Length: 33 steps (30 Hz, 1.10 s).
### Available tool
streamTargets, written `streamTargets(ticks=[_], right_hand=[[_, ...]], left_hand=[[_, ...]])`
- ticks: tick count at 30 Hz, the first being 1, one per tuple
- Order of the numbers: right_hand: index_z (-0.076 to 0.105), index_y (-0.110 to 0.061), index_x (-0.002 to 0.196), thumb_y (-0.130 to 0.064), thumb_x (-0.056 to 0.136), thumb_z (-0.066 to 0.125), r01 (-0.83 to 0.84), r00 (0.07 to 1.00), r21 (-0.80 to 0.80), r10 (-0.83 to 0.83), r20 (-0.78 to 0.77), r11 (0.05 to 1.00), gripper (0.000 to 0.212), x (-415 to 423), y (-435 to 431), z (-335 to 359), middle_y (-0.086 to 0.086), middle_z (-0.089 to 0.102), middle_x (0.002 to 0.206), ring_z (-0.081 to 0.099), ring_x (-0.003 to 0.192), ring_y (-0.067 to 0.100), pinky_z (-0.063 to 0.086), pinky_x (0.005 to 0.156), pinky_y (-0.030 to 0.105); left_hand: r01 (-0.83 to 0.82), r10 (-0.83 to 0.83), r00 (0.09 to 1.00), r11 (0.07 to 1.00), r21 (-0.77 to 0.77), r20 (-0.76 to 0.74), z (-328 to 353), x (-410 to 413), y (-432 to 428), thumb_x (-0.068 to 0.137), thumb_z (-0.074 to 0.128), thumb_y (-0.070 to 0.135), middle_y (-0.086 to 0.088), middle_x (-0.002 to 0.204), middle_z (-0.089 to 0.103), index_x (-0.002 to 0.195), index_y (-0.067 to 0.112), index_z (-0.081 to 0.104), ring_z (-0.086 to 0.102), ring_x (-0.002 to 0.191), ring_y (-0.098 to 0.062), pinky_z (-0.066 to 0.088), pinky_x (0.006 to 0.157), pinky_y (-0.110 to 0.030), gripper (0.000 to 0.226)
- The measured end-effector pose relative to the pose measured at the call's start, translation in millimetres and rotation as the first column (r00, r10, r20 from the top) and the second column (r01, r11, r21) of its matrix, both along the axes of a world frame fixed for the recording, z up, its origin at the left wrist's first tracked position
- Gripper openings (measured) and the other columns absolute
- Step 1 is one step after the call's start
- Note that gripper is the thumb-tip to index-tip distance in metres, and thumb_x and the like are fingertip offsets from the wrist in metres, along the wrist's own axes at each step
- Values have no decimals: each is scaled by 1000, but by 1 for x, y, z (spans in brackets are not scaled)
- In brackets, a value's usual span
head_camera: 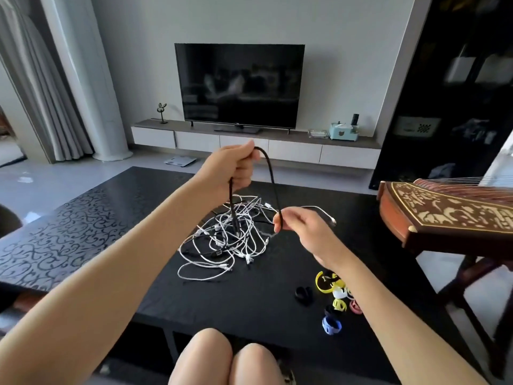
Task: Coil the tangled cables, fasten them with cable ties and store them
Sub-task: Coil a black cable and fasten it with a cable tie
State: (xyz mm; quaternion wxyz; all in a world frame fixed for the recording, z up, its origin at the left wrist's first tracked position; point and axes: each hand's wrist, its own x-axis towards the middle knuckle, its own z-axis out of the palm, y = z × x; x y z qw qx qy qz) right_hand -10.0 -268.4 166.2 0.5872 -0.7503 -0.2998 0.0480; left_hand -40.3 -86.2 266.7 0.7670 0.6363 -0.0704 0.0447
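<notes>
Above the black counter (249,295), mid-field: left hand (236,168) fisted round a black cable (270,176), one length hanging from the fist into the heap below, the other arching over to the right hand (302,229), which pinches it at the fingertips. On the counter beneath both hands: tangle of white cables (222,240), loose and uncoiled; nearer the person, to the right, a cluster of coloured cable ties (337,298), apart from the tangle. Right edge: inlaid wooden string instrument (444,215)
</notes>
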Motion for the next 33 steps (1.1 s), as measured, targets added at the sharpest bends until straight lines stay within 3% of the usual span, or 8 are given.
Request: streamTargets(ticks=[4, 7, 10, 14, 19, 23, 30, 33], right_hand=[[59, -11, 83, -19, 101, 41, -2, 992, 79, 12, -126, 997, 27, -2, 6, -21, 0, 58, 71, 57, 76, 17, 49, 94, 46], [54, -10, 83, -20, 102, 38, 54, 993, 296, -20, -117, 954, 28, 2, 24, 29, -3, 47, 61, 47, 61, 13, 47, 70, 35], [54, -9, 78, -20, 103, 38, 113, 987, 367, -146, 62, 923, 32, 6, 51, 125, -6, 38, 55, 34, 52, 9, 32, 52, 25], [60, -7, 76, -23, 101, 44, 21, 925, 324, -141, 353, 946, 34, -12, 90, 199, -4, 39, 50, 29, 45, 9, 25, 43, 19], [61, -5, 96, -17, 100, 38, -176, 979, 581, 205, 17, 794, 26, -16, 99, 147, -5, 40, 54, 30, 50, 11, 24, 50, 24], [59, -4, 90, -8, 100, 42, 103, 975, 451, 0, -222, 887, 20, -10, 95, 74, 1, 46, 56, 35, 47, 10, 31, 43, 20], [63, -3, 79, -13, 95, 54, 308, 949, 200, -284, -139, 930, 21, -14, 96, 26, 4, 62, 52, 45, 39, 11, 36, 37, 22], [62, -3, 71, -13, 94, 57, 317, 945, 183, -295, -138, 931, 25, -19, 98, 22, 6, 58, 48, 41, 35, 11, 32, 35, 21]], left_hand=[[27, -28, 999, 999, -28, -28, -24, 4, 14, 101, 40, 31, 9, 47, 27, 82, 10, 54, 22, 36, -5, 22, 34, -16, 32], [-79, 84, 996, 992, 101, -44, -40, 5, 29, 101, 40, 34, 7, 50, 27, 81, 11, 53, 22, 39, -7, 23, 34, -17, 33], [-193, 203, 979, 957, 218, -21, -42, 8, 44, 99, 41, 40, 8, 49, 28, 77, 10, 53, 24, 43, -9, 26, 38, -17, 39], [-104, 96, 992, 989, 103, 86, -22, 10, 50, 93, 41, 48, 10, 48, 25, 76, 7, 56, 24, 41, -7, 27, 40, -16, 47], [-44, 41, 994, 999, 30, 104, -23, 10, 61, 99, 40, 32, 6, 57, 25, 80, 6, 57, 25, 47, -7, 24, 43, -17, 37], [-47, 49, 999, 984, -170, 11, -51, 9, 60, 101, 38, 18, 1, 60, 36, 84, 3, 59, 38, 50, -8, 29, 43, -16, 31], [80, -101, 990, 976, -204, -97, -69, 8, 41, 83, 53, 50, -6, 67, 47, 103, 1, 60, 42, 56, -16, 38, 49, -21, 54], [26, -30, 996, 999, -46, -86, -71, 9, 35, 87, 53, 49, -13, 69, 53, 99, 1, 61, 46, 47, -18, 41, 50, -25, 50]])
